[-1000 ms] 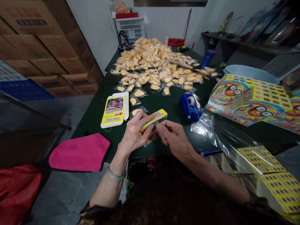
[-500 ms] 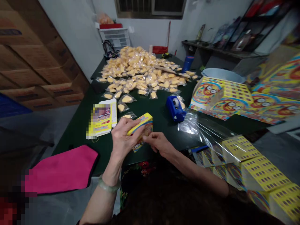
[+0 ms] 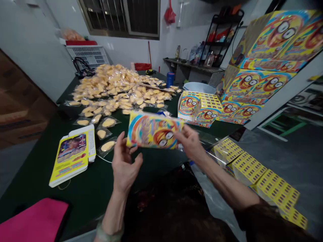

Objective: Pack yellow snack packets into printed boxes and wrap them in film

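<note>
- The box (image 3: 151,129), on the near side of the pile (image 3: 111,82), now lies lengthwise with its broad face to the camera, no longer narrow edge up.
- The left hand (image 3: 125,169) has let go its wrap-around hold; its fingers spread at the box's end.
- The right hand (image 3: 190,143) now grips the other end.
- The dispenser (image 3: 160,113), near the pile, is mostly hidden.
- A red bag (image 3: 170,15) appears beyond the pile.

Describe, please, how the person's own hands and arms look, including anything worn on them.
The left hand and right hand both have no glove. A pale greenish bangle circles the left wrist; the right wrist has none. A dark sleeve ends near the right elbow. No left sleeve is visible.
</note>
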Tool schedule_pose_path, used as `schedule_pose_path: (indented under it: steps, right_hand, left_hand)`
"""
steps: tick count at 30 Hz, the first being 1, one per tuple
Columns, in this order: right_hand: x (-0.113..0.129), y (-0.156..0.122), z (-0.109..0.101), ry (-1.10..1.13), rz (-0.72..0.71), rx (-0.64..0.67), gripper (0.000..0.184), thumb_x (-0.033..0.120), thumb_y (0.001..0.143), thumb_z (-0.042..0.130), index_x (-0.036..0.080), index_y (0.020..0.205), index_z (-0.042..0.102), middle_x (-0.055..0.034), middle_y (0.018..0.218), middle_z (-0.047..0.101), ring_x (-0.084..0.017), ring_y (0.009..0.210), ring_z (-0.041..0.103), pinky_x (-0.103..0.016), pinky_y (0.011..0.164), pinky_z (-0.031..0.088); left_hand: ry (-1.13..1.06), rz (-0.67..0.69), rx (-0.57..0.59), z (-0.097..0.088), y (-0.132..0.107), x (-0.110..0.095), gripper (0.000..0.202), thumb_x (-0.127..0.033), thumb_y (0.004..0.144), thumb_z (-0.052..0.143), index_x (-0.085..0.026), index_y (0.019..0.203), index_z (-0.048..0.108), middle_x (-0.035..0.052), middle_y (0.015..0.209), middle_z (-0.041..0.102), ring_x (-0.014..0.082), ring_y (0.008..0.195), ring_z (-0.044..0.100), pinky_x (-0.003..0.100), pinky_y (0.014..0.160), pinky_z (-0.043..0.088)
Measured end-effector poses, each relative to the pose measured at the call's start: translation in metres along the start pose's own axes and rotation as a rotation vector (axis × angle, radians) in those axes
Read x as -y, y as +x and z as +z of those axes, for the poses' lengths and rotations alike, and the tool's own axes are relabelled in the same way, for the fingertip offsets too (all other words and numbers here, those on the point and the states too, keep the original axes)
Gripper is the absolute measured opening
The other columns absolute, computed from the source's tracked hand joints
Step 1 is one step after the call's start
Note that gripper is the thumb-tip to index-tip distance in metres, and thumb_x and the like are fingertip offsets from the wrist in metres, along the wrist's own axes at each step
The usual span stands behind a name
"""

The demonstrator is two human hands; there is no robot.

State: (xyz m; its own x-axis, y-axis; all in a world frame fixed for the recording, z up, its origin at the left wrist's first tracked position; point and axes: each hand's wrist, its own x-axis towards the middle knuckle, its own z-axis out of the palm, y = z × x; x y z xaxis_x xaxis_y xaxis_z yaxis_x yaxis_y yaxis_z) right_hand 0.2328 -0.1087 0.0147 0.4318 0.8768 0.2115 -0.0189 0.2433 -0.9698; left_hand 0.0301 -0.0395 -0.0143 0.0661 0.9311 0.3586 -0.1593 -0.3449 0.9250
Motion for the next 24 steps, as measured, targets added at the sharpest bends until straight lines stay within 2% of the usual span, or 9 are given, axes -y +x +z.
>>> schedule_pose_path:
  steps: [2, 3, 6, 9, 11, 14, 17, 21, 24]
  right_hand:
    - [0.029, 0.029, -0.035, -0.2, -0.189, -0.075, 0.039, 0.042, 0.076, 0.066, 0.021, 0.108, 0.057, -0.0047, 0.099, 0.069, -0.017, 0.076, 0.064, -0.026, 0.051, 0.05]
    - [0.043, 0.045, -0.052, -0.346, -0.279, -0.088, 0.036, 0.04, 0.077, 0.065, 0.02, 0.106, 0.059, -0.0059, 0.101, 0.069, -0.019, 0.081, 0.065, -0.029, 0.058, 0.053]
    - [0.077, 0.093, -0.089, -0.968, -0.448, -0.152, 0.03, 0.03, 0.08, 0.061, 0.018, 0.108, 0.063, -0.0087, 0.102, 0.069, -0.024, 0.093, 0.065, -0.038, 0.078, 0.052]
    - [0.087, 0.132, -0.097, -1.585, -0.277, -0.257, 0.029, 0.026, 0.083, 0.056, 0.016, 0.108, 0.065, -0.014, 0.105, 0.068, -0.032, 0.099, 0.064, -0.044, 0.08, 0.049]
    - [0.084, 0.155, -0.09, -1.795, -0.107, -0.271, 0.029, 0.026, 0.083, 0.056, 0.014, 0.106, 0.067, -0.0169, 0.106, 0.067, -0.034, 0.1, 0.063, -0.043, 0.078, 0.049]
    - [0.071, 0.183, -0.08, -1.907, 0.074, -0.187, 0.031, 0.023, 0.081, 0.058, 0.014, 0.109, 0.066, -0.0175, 0.11, 0.066, -0.032, 0.103, 0.062, -0.039, 0.079, 0.048]
    - [0.056, 0.198, -0.08, -1.946, 0.193, -0.07, 0.035, 0.024, 0.081, 0.059, 0.013, 0.114, 0.064, -0.0182, 0.117, 0.062, -0.031, 0.106, 0.059, -0.036, 0.08, 0.045]
    - [0.031, 0.188, -0.086, -1.967, 0.077, 0.037, 0.039, 0.023, 0.085, 0.054, 0.007, 0.121, 0.058, -0.0245, 0.131, 0.049, -0.032, 0.121, 0.046, -0.035, 0.087, 0.037]
    - [0.006, 0.18, -0.095, -1.959, -0.022, 0.011, 0.05, 0.018, 0.091, 0.038, -0.01, 0.133, 0.04, -0.0362, 0.129, 0.043, -0.036, 0.119, 0.044, -0.04, 0.086, 0.031]
  left_hand:
    - [0.118, 0.043, 0.046, 0.003, 0.001, 0.009, 0.078, -0.024, 0.063, 0.073, -0.025, 0.135, 0.043, 0.0077, 0.117, 0.056, 0.0176, 0.098, 0.06, 0.027, 0.078, 0.053]
    - [0.187, 0.062, 0.051, 0.001, 0.002, 0.013, 0.07, -0.025, 0.066, 0.071, -0.024, 0.132, 0.047, 0.0077, 0.115, 0.056, 0.0173, 0.097, 0.06, 0.028, 0.078, 0.052]
    - [0.386, 0.13, 0.094, -0.014, 0.003, 0.022, 0.042, -0.031, 0.073, 0.066, -0.019, 0.113, 0.06, 0.0081, 0.109, 0.059, 0.0188, 0.095, 0.06, 0.031, 0.078, 0.052]
    - [0.505, 0.151, 0.139, -0.031, 0.001, 0.025, 0.033, -0.035, 0.075, 0.065, -0.017, 0.103, 0.064, 0.0076, 0.101, 0.062, 0.0189, 0.086, 0.061, 0.032, 0.074, 0.052]
    - [0.542, 0.115, 0.153, -0.041, -0.001, 0.026, 0.033, -0.037, 0.075, 0.065, -0.016, 0.101, 0.065, 0.0071, 0.099, 0.064, 0.0176, 0.08, 0.062, 0.032, 0.072, 0.053]
    - [0.548, 0.046, 0.144, -0.06, -0.003, 0.027, 0.032, -0.039, 0.074, 0.065, -0.017, 0.097, 0.066, 0.0061, 0.095, 0.066, 0.0178, 0.08, 0.063, 0.032, 0.074, 0.053]
    - [0.554, -0.003, 0.072, -0.09, 0.001, 0.028, 0.035, -0.044, 0.071, 0.066, -0.019, 0.096, 0.066, 0.0042, 0.089, 0.067, 0.0191, 0.081, 0.065, 0.033, 0.078, 0.053]
    - [0.759, 0.021, -0.066, -0.139, 0.018, 0.02, 0.039, -0.05, 0.067, 0.064, -0.02, 0.092, 0.066, 0.0058, 0.091, 0.068, 0.0212, 0.077, 0.065, 0.036, 0.076, 0.054]
    - [1.001, -0.033, -0.065, -0.165, 0.042, 0.007, 0.047, -0.05, 0.073, 0.054, -0.016, 0.104, 0.064, 0.0123, 0.107, 0.066, 0.0274, 0.094, 0.063, 0.038, 0.08, 0.053]
